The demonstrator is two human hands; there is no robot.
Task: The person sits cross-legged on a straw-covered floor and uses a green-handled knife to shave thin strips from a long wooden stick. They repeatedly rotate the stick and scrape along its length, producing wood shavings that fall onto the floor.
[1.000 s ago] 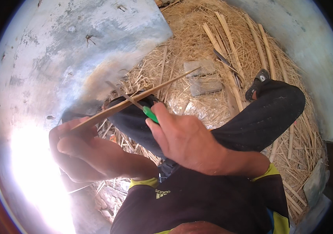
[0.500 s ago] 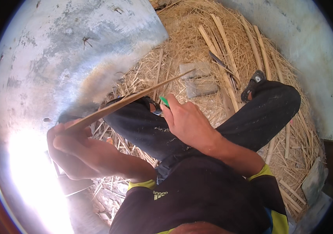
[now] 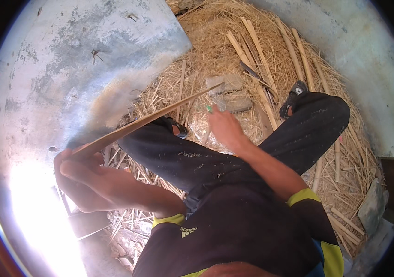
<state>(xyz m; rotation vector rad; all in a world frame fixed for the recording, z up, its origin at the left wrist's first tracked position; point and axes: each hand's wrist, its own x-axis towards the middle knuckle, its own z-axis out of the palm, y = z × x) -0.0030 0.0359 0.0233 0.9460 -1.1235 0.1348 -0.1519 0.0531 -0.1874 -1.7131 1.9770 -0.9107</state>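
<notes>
- I see the right hand (image 3: 224, 127) has moved away from the strip (image 3: 148, 121) — fingers curled round a green tool (image 3: 209, 109).
- Left hand (image 3: 88, 177) — fingers clamped on the strip's near end, above the knee.

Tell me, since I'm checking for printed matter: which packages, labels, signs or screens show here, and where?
Small white logo mark: on the chest of the person's black shirt, low centre, pale print on dark cloth.
No packages, signs or screens in view.
</notes>
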